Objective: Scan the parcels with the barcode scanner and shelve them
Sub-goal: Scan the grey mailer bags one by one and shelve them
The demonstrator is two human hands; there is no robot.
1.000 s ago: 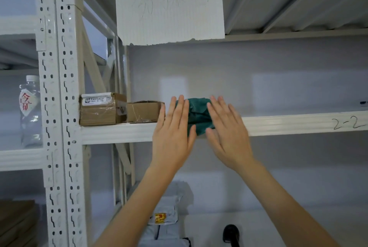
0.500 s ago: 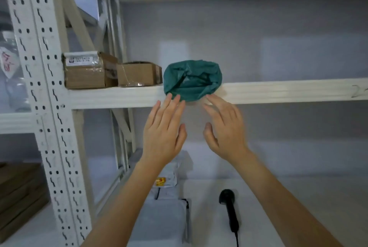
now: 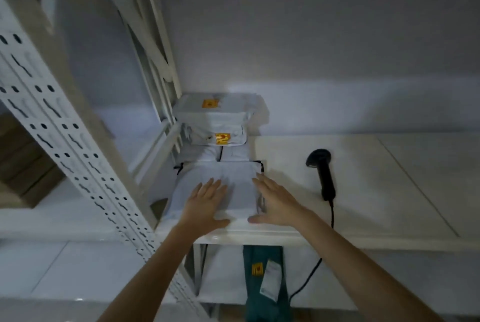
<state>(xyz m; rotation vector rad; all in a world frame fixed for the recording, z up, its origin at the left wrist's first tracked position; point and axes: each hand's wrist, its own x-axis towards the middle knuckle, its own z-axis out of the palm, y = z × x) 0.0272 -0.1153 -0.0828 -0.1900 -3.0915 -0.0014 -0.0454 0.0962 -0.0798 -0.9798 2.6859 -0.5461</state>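
Note:
A flat grey plastic parcel lies at the front of a row of grey parcels on the white lower shelf. My left hand rests flat on its near left part with fingers spread. My right hand is open at its right edge, thumb on the shelf's front lip. Behind it lie two more grey parcels with yellow stickers. The black barcode scanner lies on the shelf to the right of my right hand, its cable running over the front edge.
A perforated white rack upright slants across the left. Below the shelf hangs a green parcel with a yellow sticker and a white label. Brown cardboard sits at far left. The shelf stretches bare to the right of the scanner.
The view has dropped from the upper shelf, where the green parcel was left, to the lower shelf. Both hands came down and now lie on the front grey parcel.

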